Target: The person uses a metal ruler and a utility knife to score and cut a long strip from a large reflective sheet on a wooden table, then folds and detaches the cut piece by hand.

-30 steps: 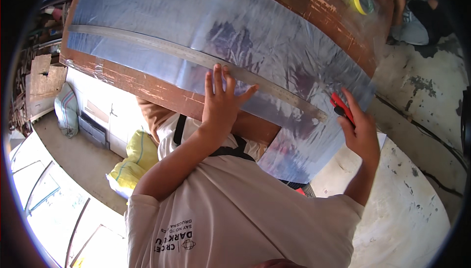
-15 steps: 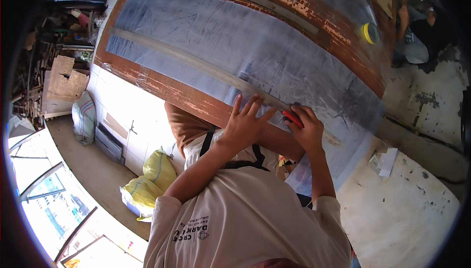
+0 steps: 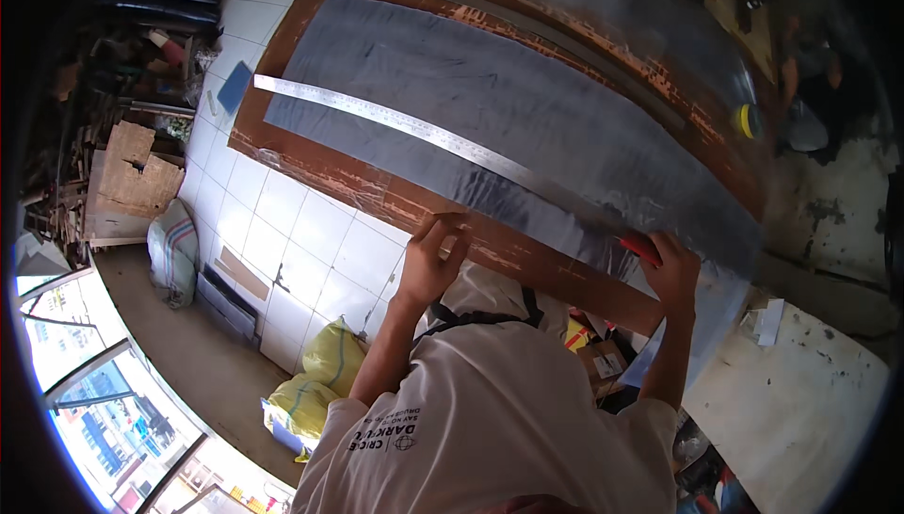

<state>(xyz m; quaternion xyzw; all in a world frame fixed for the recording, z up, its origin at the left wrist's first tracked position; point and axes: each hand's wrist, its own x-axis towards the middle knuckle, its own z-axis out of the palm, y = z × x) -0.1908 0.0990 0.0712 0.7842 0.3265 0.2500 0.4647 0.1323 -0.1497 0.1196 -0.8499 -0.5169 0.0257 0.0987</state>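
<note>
A long metal ruler [image 3: 395,124] lies slantwise across a translucent plastic sheet [image 3: 405,57] on the brown worn table [image 3: 311,170]. My right hand [image 3: 675,274] is wrapped around a red utility knife [image 3: 641,248] beside the right part of the sheet, near the ruler's end; its blade does not show clearly. My left hand [image 3: 433,258] is at the table's front edge, off the ruler, with fingers curled and pinched together. What they hold, if anything, cannot be made out. The sheet's right end hangs past the table toward my right forearm.
A yellow tape roll [image 3: 749,121] is at the far right. Yellow sacks [image 3: 330,363] and a striped white sack [image 3: 173,252] stand on the left. Scrap wood [image 3: 137,175] is piled at far left. A pale board [image 3: 791,373] lies at right; boxes sit below the table.
My left hand has come off the ruler to the table's front edge, its spread fingers now curled. My right hand has shifted right with the knife. The whole view has shifted too.
</note>
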